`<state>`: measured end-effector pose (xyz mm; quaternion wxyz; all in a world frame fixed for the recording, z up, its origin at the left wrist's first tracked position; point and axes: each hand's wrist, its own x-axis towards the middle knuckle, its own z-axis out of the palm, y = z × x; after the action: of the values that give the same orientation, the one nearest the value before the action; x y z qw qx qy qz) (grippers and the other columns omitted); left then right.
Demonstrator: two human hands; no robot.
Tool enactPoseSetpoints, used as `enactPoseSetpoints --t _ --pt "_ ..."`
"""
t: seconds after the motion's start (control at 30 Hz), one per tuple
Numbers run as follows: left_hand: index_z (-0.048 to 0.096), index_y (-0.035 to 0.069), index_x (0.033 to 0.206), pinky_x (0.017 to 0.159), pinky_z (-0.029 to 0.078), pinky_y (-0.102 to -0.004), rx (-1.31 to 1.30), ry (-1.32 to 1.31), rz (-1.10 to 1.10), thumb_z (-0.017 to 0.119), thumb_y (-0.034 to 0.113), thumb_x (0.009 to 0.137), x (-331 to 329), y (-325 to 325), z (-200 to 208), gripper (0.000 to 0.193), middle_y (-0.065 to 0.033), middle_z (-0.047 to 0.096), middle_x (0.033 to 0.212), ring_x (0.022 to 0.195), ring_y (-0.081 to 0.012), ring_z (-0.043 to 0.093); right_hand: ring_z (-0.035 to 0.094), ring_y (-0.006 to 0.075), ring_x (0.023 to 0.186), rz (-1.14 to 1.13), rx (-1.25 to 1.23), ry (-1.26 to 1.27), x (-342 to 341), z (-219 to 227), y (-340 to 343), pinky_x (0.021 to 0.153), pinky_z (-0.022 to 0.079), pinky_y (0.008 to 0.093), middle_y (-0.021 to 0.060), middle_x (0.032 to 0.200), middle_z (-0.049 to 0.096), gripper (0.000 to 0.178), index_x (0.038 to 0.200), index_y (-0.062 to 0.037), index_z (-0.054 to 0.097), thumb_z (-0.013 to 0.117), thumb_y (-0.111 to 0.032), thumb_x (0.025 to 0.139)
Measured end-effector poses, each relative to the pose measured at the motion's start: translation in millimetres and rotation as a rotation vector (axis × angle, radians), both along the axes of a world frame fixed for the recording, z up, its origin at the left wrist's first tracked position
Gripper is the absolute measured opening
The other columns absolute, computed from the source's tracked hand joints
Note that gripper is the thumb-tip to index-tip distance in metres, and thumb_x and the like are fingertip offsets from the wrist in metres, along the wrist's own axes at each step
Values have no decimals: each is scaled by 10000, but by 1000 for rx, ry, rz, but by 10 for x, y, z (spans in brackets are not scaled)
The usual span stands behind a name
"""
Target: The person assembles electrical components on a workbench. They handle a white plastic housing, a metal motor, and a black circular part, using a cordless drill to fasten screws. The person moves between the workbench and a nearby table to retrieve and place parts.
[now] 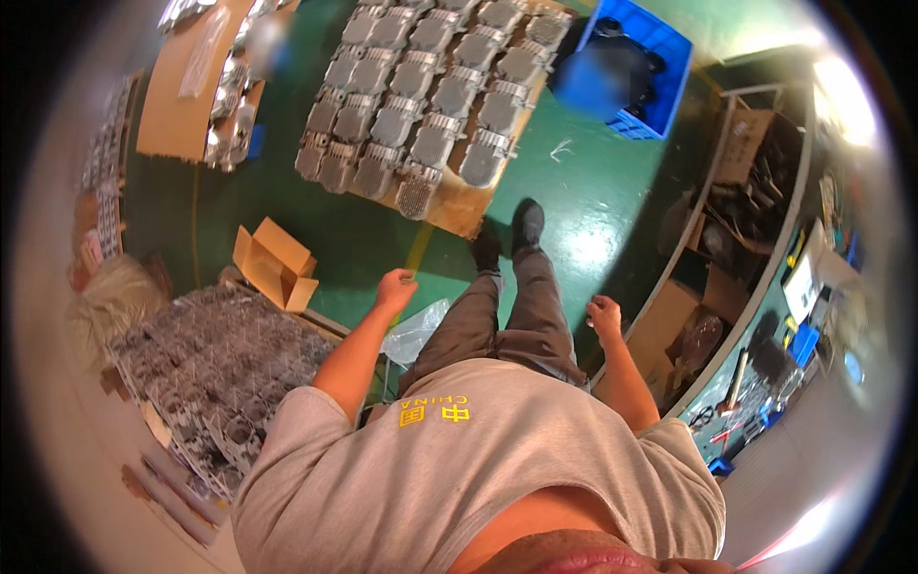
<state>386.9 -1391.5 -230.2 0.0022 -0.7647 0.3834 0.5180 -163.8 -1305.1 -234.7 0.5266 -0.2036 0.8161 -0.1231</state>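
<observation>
My left hand (pixel 395 290) hangs beside my left leg with its fingers loosely curled in; nothing shows in it. Just below it is a crumpled clear plastic bag (pixel 417 331), apart from the fingers. On my other side, my right hand (pixel 603 314) is held out from the hip, its fingers curled toward the palm, and I see nothing in them. Ahead of my feet stands a pallet (pixel 457 212) carrying rows of grey ribbed metal housings (pixel 393 124). Neither hand touches them.
An open cardboard box (pixel 275 262) sits left, by a stack of metal castings (pixel 225 368). A blue crate (pixel 674 77) with black parts stands far right. Along the right runs a workbench (pixel 712 402) with tools and boxes on its shelf. Another carton-topped stack (pixel 177 120) lies far left.
</observation>
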Motion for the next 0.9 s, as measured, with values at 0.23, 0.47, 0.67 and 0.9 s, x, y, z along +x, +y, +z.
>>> enactPoseSetpoints --t 0.23,0.47,0.67,0.9 --pt "328 14 1538 1098 447 -439 -2 -249 -127 887 409 665 -306 -544 -163 1109 -240 520 1454 1323 -371 524 682 190 850 232 40 -97 188 -601 -1581 638 579 332 137 1004 720 511 1259 65 653 756 -209 841" --pt "107 80 1616 1165 345 -513 73 -423 -169 925 457 613 -468 -1368 -1173 1348 -254 263 1617 1480 -404 297 671 253 971 280 105 -24 1237 -1808 -2764 751 576 346 266 1382 568 1127 1522 91 332 901 -447 711" --pt "62 128 1625 1134 327 -572 9 -611 -187 956 449 566 -281 -2114 -2229 1423 -277 273 1586 1452 -438 298 488 355 1367 115 -24 176 2565 -3035 -3657 1137 397 394 297 1485 455 1436 1564 100 106 964 -512 588" --pt "108 170 1615 1107 331 -624 -132 -735 -189 943 401 578 -150 -1888 -3126 1351 -231 339 1475 1413 -427 324 389 393 1362 164 255 468 3484 -3302 -4003 1057 426 615 237 1422 345 1466 1589 -53 63 948 -543 528"
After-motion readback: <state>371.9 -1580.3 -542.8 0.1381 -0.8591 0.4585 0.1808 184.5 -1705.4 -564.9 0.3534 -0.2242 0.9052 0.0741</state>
